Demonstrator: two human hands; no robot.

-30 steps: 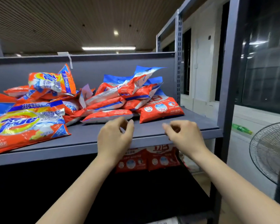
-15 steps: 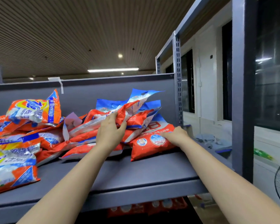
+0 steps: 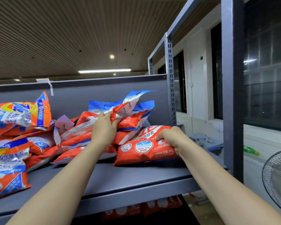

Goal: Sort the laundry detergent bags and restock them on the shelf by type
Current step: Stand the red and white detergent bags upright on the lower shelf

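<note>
From the head camera, you face a grey metal shelf (image 3: 120, 177) heaped with laundry detergent bags. Both your bare arms reach forward over its front edge. Your left hand (image 3: 104, 129), near the centre of the view, has its grip clenched on the crumpled top of a red and white bag (image 3: 125, 111) that sits high on the middle heap. Your right hand (image 3: 172, 138), at about three o'clock from the left, grasps the right end of a flat red bag (image 3: 143, 148) lying on the shelf, thumb on its face. At nine o'clock lie orange and blue bags (image 3: 21, 114), piled apart from the red ones. A fan (image 3: 277, 179) shows at four o'clock, beyond the shelf's upright post (image 3: 232, 95).
</note>
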